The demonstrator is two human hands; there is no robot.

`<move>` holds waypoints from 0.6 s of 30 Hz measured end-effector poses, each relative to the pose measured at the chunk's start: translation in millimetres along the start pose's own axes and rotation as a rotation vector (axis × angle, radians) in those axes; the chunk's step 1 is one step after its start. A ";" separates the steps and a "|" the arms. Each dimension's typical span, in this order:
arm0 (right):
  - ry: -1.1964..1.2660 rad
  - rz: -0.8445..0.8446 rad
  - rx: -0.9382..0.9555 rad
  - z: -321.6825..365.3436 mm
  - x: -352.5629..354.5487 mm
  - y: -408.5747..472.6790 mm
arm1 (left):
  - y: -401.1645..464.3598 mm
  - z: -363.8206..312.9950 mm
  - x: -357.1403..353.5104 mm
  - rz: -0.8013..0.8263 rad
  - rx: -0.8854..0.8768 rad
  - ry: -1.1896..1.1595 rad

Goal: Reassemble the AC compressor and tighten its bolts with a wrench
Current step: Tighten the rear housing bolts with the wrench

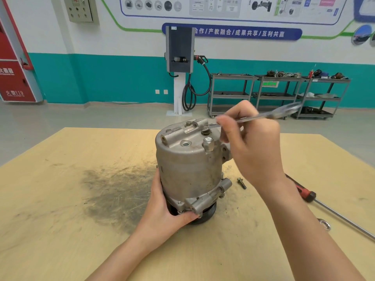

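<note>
The grey metal AC compressor point(188, 171) stands upright on its black pulley at the middle of the wooden table point(60, 199). My left hand point(164, 211) grips its lower left side, thumb under the bottom flange. My right hand point(251, 142) holds a slim silver wrench point(263, 115), blurred, whose near end sits on a bolt point(205, 129) on the compressor's top face. Another bolt head point(189, 123) shows on top toward the back. The wrench's far open end points up and right.
A loose bolt point(241, 183) lies on the table just right of the compressor. A red-handled screwdriver point(304, 192) with a long shaft and a metal ring point(324, 224) lie at the right edge. A dark grease stain point(113, 191) marks the wood on the left. Tool carts stand by the far wall.
</note>
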State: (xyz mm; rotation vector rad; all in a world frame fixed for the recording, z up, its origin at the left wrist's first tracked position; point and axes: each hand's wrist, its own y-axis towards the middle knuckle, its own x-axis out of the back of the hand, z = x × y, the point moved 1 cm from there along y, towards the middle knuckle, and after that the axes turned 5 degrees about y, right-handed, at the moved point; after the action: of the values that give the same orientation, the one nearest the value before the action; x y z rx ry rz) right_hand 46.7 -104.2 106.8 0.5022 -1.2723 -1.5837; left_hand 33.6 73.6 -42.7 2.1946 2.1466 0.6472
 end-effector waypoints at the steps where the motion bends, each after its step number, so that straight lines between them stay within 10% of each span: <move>1: -0.099 -0.005 0.088 3.9 -2.1 -1.5 | 0.2 0.8 0.0 -0.003 -0.001 0.003; 18: 0.584 -0.058 -0.570 -16.7 5.8 4.7 | 0.0 0.3 1.3 0.013 -0.013 0.031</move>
State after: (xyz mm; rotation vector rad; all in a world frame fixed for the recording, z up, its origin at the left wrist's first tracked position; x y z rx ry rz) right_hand 59.7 -117.1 106.4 0.5744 -0.3482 -1.5961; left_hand 33.7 74.9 -42.6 2.2078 2.1382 0.6980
